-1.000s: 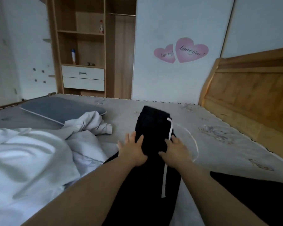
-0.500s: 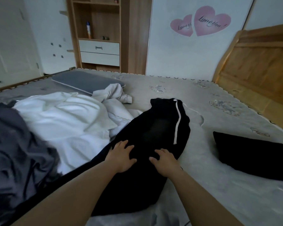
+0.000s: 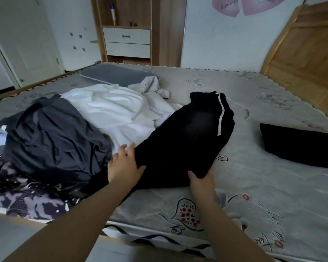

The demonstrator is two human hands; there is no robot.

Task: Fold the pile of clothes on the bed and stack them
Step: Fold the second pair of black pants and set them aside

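Plainly the main risk is that the black trousers (image 3: 187, 137), lying lengthwise on the bed (image 3: 254, 186) with the white side stripe toward the far end, go crooked as the near end is lifted: the cloth looks limp and its left edge overlaps the white garment (image 3: 114, 112), so a pull could drag that piece along or let the layers slide out of line. A fold begun with uneven hold on the two sides would likely leave a skewed bundle that stacks badly. The left hand (image 3: 124, 165) grips the near-left edge of the trousers, thumb on top and fingers tucked under the fabric, next to the dark grey garment (image 3: 53, 137). The right hand (image 3: 202, 183) holds the near-right corner, thumb pressing on the cloth; its fingers are hidden beneath, so how far they curl cannot be told. A folded black item (image 3: 299, 146) lies well apart to the right, seemingly the start of the stack.
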